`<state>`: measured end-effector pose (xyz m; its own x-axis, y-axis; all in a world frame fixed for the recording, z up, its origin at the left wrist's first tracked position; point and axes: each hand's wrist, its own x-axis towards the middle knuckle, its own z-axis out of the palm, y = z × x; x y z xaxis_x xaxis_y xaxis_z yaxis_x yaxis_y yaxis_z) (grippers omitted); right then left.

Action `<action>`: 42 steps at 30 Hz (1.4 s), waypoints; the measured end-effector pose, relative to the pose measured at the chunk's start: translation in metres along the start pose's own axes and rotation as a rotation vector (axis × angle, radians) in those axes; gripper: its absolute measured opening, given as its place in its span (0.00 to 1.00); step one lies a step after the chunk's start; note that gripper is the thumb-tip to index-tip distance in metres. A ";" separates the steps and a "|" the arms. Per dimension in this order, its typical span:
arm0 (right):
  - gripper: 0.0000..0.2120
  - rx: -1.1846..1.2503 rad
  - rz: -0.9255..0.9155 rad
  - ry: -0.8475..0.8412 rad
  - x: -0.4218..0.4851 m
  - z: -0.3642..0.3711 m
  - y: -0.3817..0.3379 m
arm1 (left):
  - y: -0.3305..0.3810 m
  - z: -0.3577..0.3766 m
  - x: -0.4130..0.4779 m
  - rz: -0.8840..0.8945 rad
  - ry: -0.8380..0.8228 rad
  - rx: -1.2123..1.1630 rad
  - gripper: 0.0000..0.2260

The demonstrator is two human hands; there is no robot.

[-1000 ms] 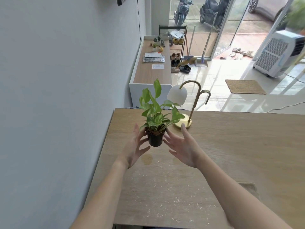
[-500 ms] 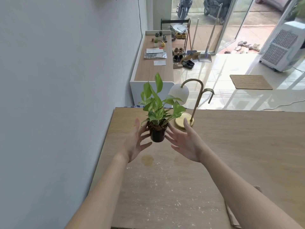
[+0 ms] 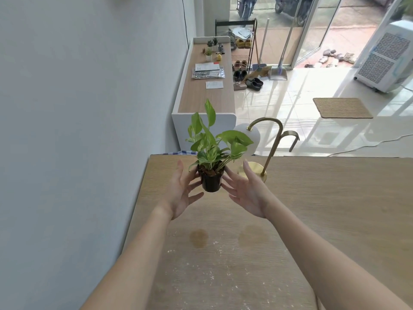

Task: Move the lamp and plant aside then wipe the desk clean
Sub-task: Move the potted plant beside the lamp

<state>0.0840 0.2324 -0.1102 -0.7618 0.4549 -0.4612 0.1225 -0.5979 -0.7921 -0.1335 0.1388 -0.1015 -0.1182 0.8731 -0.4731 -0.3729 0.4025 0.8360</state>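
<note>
Left hand: I see my left hand (image 3: 181, 193) on the left side of the pot, palm turned inward, fingers straight and spread, and fingertips touching the pot wall.
Right hand: my right hand (image 3: 248, 193) mirrors it on the right side, with fingers long and fanned apart, the tips against the pot and the thumb pointing up and away.
Plant: the plant (image 3: 212, 144) stands upright in a small black pot (image 3: 211, 182) pressed between the two sets of fingertips. It is over the far left part of the desk. It looks lifted off the top, though I cannot be sure from this angle.
Lamp: the lamp (image 3: 271, 151) stands on the desk just right of the plant and a little farther off. It has a round brass base, a curved brass stem and a white globe shade partly hidden behind the leaves.
Desk: the wooden desk (image 3: 324, 198) runs from the left wall across to the right.
Marks: two brownish stains (image 3: 199, 237) sit side by side nearer to me than the hands, with pale white specks (image 3: 212, 267) scattered over the near part.
Left side: a plain grey wall (image 3: 78, 108).
Far side: a low cabinet (image 3: 207, 95) runs along the wall with papers and tiny pots on it. A woven floor mat (image 3: 342, 107) lies to the right, and a white air cooler (image 3: 386, 61) stands beyond it.
</note>
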 end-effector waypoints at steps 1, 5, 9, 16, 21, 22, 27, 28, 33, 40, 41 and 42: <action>0.39 0.000 0.001 0.007 0.005 0.000 -0.001 | 0.001 -0.003 0.005 -0.006 -0.003 -0.025 0.38; 0.40 -0.006 -0.005 0.029 0.026 -0.002 -0.002 | -0.003 -0.016 0.021 -0.028 -0.024 -0.102 0.42; 0.39 -0.012 0.009 0.044 0.042 -0.008 0.000 | -0.005 -0.021 0.032 -0.041 -0.054 -0.103 0.42; 0.39 -0.036 0.008 0.033 0.060 -0.021 0.001 | -0.005 -0.032 0.053 -0.080 -0.062 -0.067 0.39; 0.38 0.017 -0.031 0.184 0.074 -0.023 0.009 | -0.006 -0.034 0.068 -0.088 -0.055 -0.056 0.38; 0.36 0.042 -0.047 0.232 0.077 -0.024 0.011 | -0.006 -0.034 0.071 -0.092 -0.051 -0.063 0.38; 0.42 -0.054 -0.014 0.154 0.084 -0.025 0.006 | -0.008 -0.036 0.084 -0.094 -0.036 -0.066 0.38; 0.42 -0.059 -0.007 0.134 0.086 -0.027 0.006 | -0.009 -0.037 0.087 -0.093 -0.029 -0.064 0.38; 0.38 -0.021 0.019 0.131 0.094 -0.032 0.003 | -0.013 -0.039 0.101 -0.083 0.011 -0.065 0.38; 0.36 -0.014 0.016 0.155 0.109 -0.036 0.009 | -0.021 -0.040 0.117 -0.070 0.081 -0.124 0.35; 0.35 -0.012 0.014 0.163 0.109 -0.037 0.010 | -0.022 -0.040 0.118 -0.068 0.085 -0.130 0.36; 0.35 -0.008 0.012 0.172 0.110 -0.037 0.010 | -0.023 -0.041 0.118 -0.064 0.091 -0.136 0.36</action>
<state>0.0249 0.3002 -0.1837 -0.6405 0.5540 -0.5319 0.1371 -0.5990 -0.7890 -0.1761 0.2213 -0.1881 -0.1711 0.8157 -0.5526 -0.5028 0.4101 0.7609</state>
